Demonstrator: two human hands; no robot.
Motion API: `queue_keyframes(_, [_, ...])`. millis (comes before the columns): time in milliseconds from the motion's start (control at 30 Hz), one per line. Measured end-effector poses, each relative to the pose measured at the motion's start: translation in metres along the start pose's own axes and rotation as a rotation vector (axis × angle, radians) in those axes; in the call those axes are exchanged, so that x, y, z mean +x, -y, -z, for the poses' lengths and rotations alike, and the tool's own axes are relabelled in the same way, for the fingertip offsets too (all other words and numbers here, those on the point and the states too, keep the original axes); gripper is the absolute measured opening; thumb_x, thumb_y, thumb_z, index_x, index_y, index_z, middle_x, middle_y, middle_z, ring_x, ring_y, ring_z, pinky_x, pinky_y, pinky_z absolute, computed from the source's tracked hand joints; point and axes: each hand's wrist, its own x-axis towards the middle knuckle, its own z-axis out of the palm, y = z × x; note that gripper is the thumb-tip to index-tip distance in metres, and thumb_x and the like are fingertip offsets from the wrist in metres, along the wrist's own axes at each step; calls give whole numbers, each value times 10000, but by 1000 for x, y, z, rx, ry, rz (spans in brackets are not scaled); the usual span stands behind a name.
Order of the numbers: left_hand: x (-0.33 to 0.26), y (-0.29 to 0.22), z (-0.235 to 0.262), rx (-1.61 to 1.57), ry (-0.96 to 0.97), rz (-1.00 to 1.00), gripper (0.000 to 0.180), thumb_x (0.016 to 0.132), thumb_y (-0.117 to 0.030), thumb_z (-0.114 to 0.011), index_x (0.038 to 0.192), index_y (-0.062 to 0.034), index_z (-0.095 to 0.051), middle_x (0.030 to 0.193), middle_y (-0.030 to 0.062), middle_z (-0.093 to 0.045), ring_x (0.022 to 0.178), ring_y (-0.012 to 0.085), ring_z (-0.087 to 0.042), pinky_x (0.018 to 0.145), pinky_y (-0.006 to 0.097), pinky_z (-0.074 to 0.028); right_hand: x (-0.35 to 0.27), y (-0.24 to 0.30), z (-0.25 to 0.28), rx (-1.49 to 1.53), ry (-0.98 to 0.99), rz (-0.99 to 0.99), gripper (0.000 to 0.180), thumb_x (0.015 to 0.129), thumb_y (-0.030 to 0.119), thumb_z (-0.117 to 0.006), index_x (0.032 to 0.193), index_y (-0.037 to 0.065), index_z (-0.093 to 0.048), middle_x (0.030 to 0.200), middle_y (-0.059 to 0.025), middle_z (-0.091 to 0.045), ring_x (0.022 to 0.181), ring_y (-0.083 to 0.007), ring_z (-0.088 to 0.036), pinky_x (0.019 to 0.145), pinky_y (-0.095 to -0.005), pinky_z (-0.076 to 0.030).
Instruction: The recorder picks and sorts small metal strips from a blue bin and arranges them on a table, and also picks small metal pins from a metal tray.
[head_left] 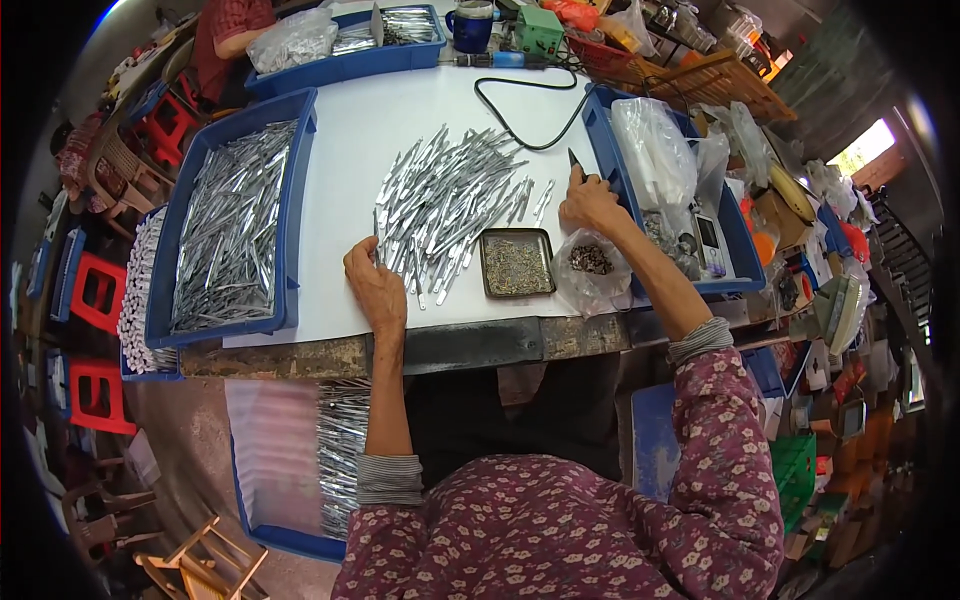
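Note:
A loose pile of thin, shiny metal strips (445,200) lies spread over the white table top. At its left edge is my left hand (377,285), its thumb and fingertips closed around the end of one narrow strip. My right hand (592,203) rests right of the pile, fingers wrapped round a dark pointed tool (574,160) whose tip sticks out beyond them; its exact kind is hidden. A few strips (544,198) lie apart beside that hand. Nearer me sit a square tin (484,265) of tiny metal parts and a clear plastic bag (600,297) holding small brown pieces.
A blue tray (296,215) heaped with strips stands at left, and another (425,52) at the back. On the right, a blue bin (745,284) holds plastic bags. A black cable (482,100) loops near a blue mug (470,30) and green box (540,33).

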Motion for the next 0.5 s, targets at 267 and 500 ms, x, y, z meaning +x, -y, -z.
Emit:
queue_keyframes(267, [3,7,-3,62,-19,-46,333,693,108,-416,999,16,-512,1014,155,-475,979,296,-466,874,378,-370,8,-1,-4,100,-113,-18,537,768,202,-491,1158,-81,-256,1053,-363,-418,979,-515,-450,842,-554,-397])
queue_keyframes(500, [5,-1,-10,58,5,-36,329,684,108,-423,986,25,-522,998,155,-489,960,298,-478,868,382,-369,56,-50,-32,562,-295,-19,268,759,151,-469,682,-96,-540,828,-237,-544,729,-365,-572,557,-491,-461])
